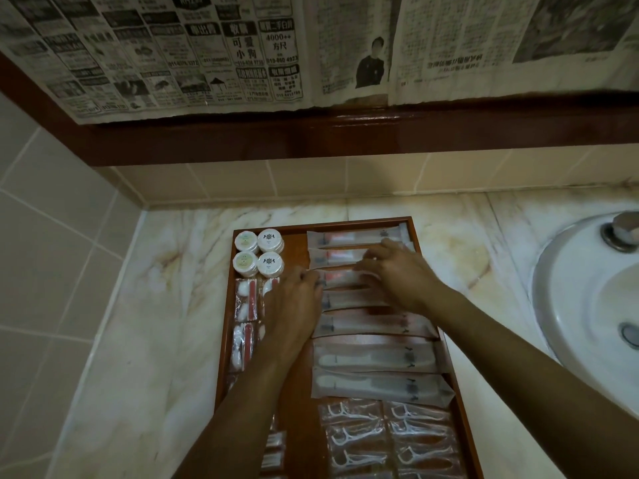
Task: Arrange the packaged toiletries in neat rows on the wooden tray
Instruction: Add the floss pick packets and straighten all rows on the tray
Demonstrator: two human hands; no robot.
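Left hand point(294, 305) palm down over the middle of the wooden tray point(428, 271), fingertips pinching the left end of a long clear toothbrush packet point(340, 279). Right hand point(397, 274) laid over the right end of the same packet, fingers curled down onto it, thumb side toward the far edge; grip underneath hidden, so cannot tell whether closed around it or only pressing.

Held packet third from the far end in a column of long packets point(373, 357) filling the tray's right half, each lying crosswise, edges overlapping slightly. Nearer, two columns of floss pick packets point(387, 440). At the far left corner, four round white soap packs point(259, 252) in a two-by-two block. Below those along the left rim, small packets with cotton and red strips point(243, 302), partly covered by the left forearm.

Tray resting on a pale marble counter point(155, 323). White sink point(587, 305) to the right. Tiled wall behind, newspaper point(207, 53) hung above a dark wooden ledge.
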